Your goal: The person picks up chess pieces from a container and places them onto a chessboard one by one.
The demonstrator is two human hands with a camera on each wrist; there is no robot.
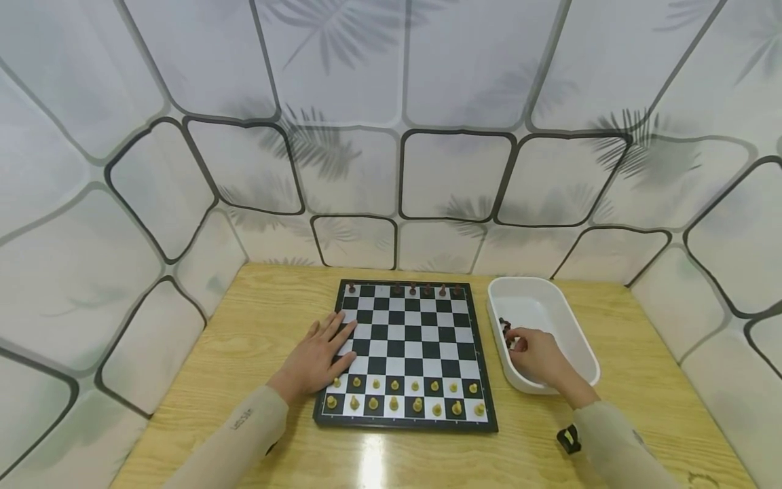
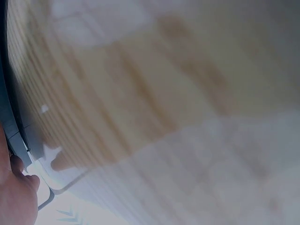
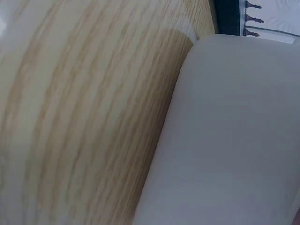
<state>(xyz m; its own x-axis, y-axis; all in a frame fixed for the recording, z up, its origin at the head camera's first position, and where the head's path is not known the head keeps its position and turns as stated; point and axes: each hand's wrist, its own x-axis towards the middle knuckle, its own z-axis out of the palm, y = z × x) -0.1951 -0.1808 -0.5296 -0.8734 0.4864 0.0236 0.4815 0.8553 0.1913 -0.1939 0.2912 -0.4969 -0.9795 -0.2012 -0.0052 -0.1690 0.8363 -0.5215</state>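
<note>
The left hand [image 1: 314,358] lies spread on one chessboard [image 1: 413,333], six red pieces [image 1: 413,290] beyond it, sixteen yellow pieces [image 1: 394,403] rightward. The right hand [image 1: 539,353], fingers bent, meets dark pieces [image 1: 504,327] inside one tray [image 1: 540,309]; any grip is unclear.

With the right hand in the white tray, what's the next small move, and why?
Probably lift one of the dark pieces out of the white tray: the right hand is right beside them, and the far row of red pieces shows a gap near its left end.
</note>
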